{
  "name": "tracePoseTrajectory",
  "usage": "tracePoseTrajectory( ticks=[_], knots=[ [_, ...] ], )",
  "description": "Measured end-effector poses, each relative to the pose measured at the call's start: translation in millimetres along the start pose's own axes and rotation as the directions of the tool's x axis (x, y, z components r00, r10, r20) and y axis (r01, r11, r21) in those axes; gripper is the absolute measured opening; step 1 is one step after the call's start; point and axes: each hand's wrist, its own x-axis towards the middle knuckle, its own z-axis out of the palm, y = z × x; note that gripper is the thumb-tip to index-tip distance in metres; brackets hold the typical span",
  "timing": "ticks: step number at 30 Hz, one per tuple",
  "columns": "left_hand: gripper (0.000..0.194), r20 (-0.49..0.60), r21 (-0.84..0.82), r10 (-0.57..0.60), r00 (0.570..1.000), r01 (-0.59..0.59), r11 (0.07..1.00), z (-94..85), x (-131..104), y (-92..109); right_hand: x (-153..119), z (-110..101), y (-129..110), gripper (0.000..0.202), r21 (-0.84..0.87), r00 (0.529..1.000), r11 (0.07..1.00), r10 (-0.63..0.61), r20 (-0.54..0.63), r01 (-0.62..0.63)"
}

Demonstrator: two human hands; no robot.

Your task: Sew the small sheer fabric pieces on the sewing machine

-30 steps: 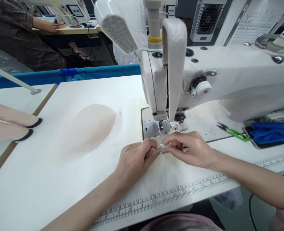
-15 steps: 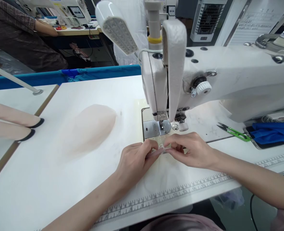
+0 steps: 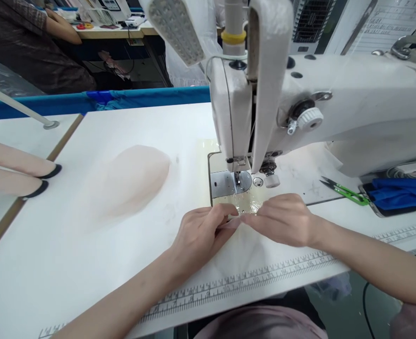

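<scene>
In front of the sewing machine (image 3: 234,117), my left hand (image 3: 203,233) pinches a small piece of sheer pale fabric (image 3: 231,223) between thumb and forefinger. My right hand (image 3: 285,220) is closed at the right end of the same fabric, its fingertips almost meeting those of my left hand. Both hands rest low over the white table, just nearer to me than the metal needle plate (image 3: 225,183) and presser foot (image 3: 237,178). The fingers cover much of the fabric. A sheer, beige fabric piece (image 3: 137,181) lies flat to the left.
Green-handled thread snips (image 3: 349,193) lie at right beside a blue cloth (image 3: 402,194) on a dark tray or phone. A printed ruler strip (image 3: 236,287) runs along the table's front edge. Two beige, black-ended strips (image 3: 20,165) lie far left. Another person's arm (image 3: 63,29) is behind.
My right hand's fingers have folded in more tightly at the fabric's end. My left hand keeps its pinch. The whole view has shifted slightly, with the machine appearing larger.
</scene>
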Motion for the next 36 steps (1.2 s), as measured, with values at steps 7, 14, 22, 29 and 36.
tracePoseTrajectory(
  ticks=[7, 14, 22, 29, 36],
  knots=[
    [0.007, 0.019, 0.006, 0.059, 0.998, -0.059, 0.998, -2.3, 0, 5, 3, -11, 0, 0.012, -0.190, 0.941, 0.921, -0.335, 0.059, 0.340],
    [0.013, 0.185, -0.064, -0.214, 0.959, 0.229, 0.971, 1.9, -1, 4, -3, -6, 5, 0.016, 0.077, 0.982, 0.993, 0.077, 0.173, -0.092],
    [0.022, 0.153, 0.208, -0.239, 0.959, 0.205, 0.956, 15.2, -1, -4, -3, 13, 16, 0.016, 0.118, 0.760, 0.794, 0.512, 0.400, -0.597],
    [0.018, 0.123, 0.418, 0.104, 0.987, -0.147, 0.897, 10.4, 0, 2, 2, 19, 20, 0.015, -0.006, 0.665, 0.732, 0.623, 0.413, -0.682],
    [0.026, 0.246, 0.408, 0.076, 0.966, -0.174, 0.896, 4.5, -2, 7, -5, 12, 19, 0.026, -0.304, 0.788, 0.840, 0.533, 0.308, -0.449]
  ],
)
